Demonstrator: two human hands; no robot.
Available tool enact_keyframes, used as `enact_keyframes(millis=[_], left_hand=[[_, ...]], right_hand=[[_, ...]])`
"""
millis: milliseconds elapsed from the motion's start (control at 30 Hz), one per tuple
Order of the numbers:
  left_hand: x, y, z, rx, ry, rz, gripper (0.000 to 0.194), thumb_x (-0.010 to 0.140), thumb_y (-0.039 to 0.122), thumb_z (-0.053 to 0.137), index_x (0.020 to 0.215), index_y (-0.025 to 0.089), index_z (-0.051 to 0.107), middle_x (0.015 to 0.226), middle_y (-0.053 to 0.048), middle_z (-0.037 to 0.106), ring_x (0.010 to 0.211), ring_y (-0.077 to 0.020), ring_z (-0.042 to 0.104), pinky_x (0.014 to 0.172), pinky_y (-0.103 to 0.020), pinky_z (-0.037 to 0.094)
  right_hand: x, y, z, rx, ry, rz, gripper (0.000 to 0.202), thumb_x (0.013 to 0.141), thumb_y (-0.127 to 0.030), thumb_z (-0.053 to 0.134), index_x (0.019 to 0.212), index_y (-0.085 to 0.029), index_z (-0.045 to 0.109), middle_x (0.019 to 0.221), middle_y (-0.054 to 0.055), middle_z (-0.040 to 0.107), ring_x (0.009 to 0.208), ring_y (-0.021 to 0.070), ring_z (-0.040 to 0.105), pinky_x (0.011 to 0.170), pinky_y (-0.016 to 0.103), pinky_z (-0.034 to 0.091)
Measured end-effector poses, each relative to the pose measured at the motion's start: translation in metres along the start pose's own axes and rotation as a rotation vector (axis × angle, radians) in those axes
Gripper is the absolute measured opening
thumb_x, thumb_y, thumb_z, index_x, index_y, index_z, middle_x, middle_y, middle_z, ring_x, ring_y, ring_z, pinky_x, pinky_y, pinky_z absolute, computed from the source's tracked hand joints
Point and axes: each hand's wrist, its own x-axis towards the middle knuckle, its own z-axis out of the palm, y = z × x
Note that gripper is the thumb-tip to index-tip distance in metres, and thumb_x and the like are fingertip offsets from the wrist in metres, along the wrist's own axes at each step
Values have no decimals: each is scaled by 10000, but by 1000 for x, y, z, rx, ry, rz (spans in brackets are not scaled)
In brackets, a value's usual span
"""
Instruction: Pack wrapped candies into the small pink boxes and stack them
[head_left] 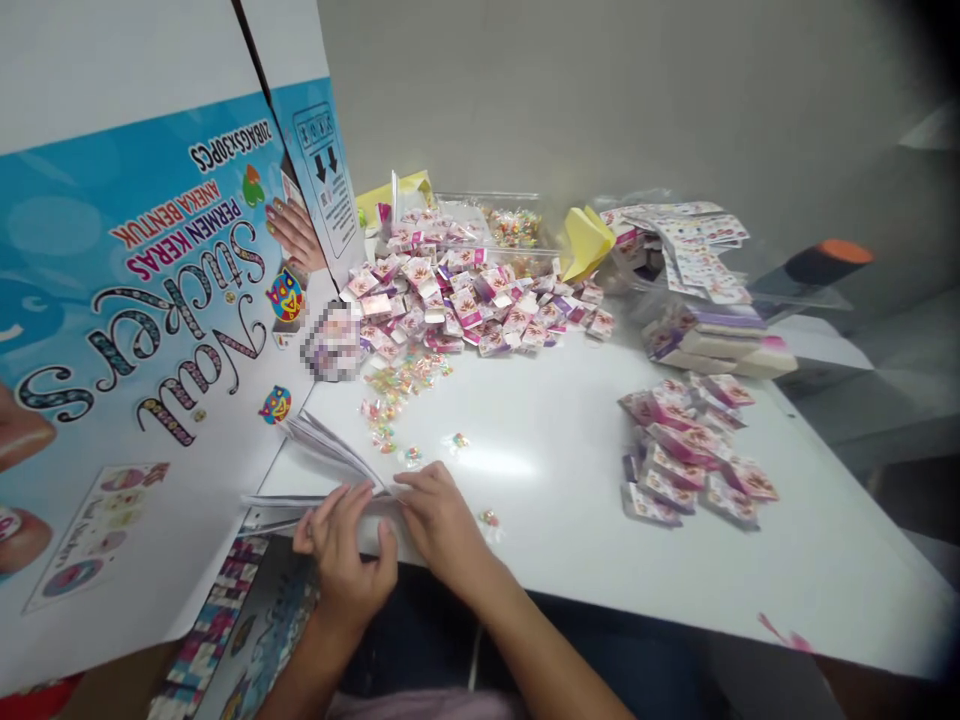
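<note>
A stack of thin white sheets [330, 446] lies spread into a V at the table's near left edge. My left hand [346, 545] is closed on the lower leaves, its fingers bent over them and the thumb apart. At the point where the leaves meet, my right hand [442, 525] pinches the sheets between its fingertips. What is printed on the sheets cannot be made out. Just beyond my hands are small wrapped candies [405, 385], scattered in a loose trail. One more wrapped candy [489, 518] sits to the right of my right wrist.
A large Nail Stickers carton [150, 290] stands along the left. Small purple-and-white boxes [480, 300] are heaped at the back, before a clear tray [517, 225] of candies. More small boxes [697, 445] lie at right, below printed sticker sheets [697, 245] and a dark orange-ended cylinder [817, 260].
</note>
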Motion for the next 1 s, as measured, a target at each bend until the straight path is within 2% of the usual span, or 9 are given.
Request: enact_keyframes(millis=[167, 300, 400, 533, 633, 767, 833, 900, 1000], left_hand=[[6, 15, -10, -58, 47, 47, 556, 756, 245, 694, 1269, 167, 493, 1306, -205, 588, 1195, -332, 554, 1009, -509, 369], [27, 55, -17, -468, -402, -3, 369, 844, 216, 643, 1210, 206, 599, 1098, -119, 711, 1015, -272, 659, 939, -438, 448], [39, 87, -16, -976, -761, -456, 247, 951, 356, 516, 944, 199, 706, 744, -45, 703, 662, -184, 634, 630, -291, 484], [46, 109, -4, -1436, -699, -1066, 557, 879, 679, 471, 787, 162, 657, 674, -47, 637, 613, -167, 587, 553, -267, 469], [43, 116, 6, -1471, -684, -1204, 481, 810, 629, 637, 694, 168, 558, 608, 11, 546, 577, -120, 538, 550, -228, 451], [34, 122, 6, -1356, -549, -1123, 357, 832, 520, 678, 811, 173, 598, 732, 7, 568, 620, -104, 542, 555, -211, 459], [32, 126, 0, -1359, -536, -997, 330, 859, 497, 647, 785, 177, 608, 769, -5, 547, 575, -93, 513, 499, -214, 441], [33, 129, -6, -1343, -576, -845, 376, 891, 484, 595, 673, 179, 576, 736, -13, 503, 518, -94, 470, 421, -227, 402], [35, 130, -12, -1179, -629, -604, 399, 934, 442, 525, 623, 196, 572, 713, -40, 507, 627, -164, 547, 499, -283, 484]], right_hand=[[-35, -24, -57, 339, 214, 211, 151, 937, -134, 547, 1002, -237, 638, 1157, 87, 716, 1035, 225, 672, 890, 411, 563], [-57, -38, -98, 298, 286, 260, 234, 948, -114, 539, 1093, -263, 646, 1038, 56, 766, 935, 211, 735, 810, 354, 606], [-64, -47, -121, 19, 140, -1, 424, 934, -107, 512, 1314, -284, 577, 1228, 85, 709, 1157, 274, 661, 997, 506, 529], [-76, -50, -131, -221, -205, -167, 684, 902, -396, 641, 1508, -233, 366, 1433, 129, 557, 1374, 345, 463, 1135, 613, 360], [-93, -44, -117, -127, -121, -160, 586, 929, -437, 604, 1462, -271, 424, 1299, 103, 668, 1323, 314, 530, 1125, 600, 383], [-108, -39, -89, 37, 377, 190, 431, 935, -284, 600, 1356, -247, 517, 1395, 153, 573, 1330, 307, 516, 1066, 549, 451], [-105, -40, -81, 250, 288, 425, 342, 942, -356, 585, 1246, -199, 611, 1273, 171, 649, 1163, 285, 639, 941, 447, 550], [-99, -42, -79, 519, 126, 573, 317, 972, -425, 519, 996, -172, 709, 845, 98, 739, 741, 198, 709, 690, 322, 593], [-94, -42, -78, 751, 197, 709, 375, 943, -491, 550, 866, -162, 710, 571, 22, 646, 484, 143, 593, 511, 259, 526]])
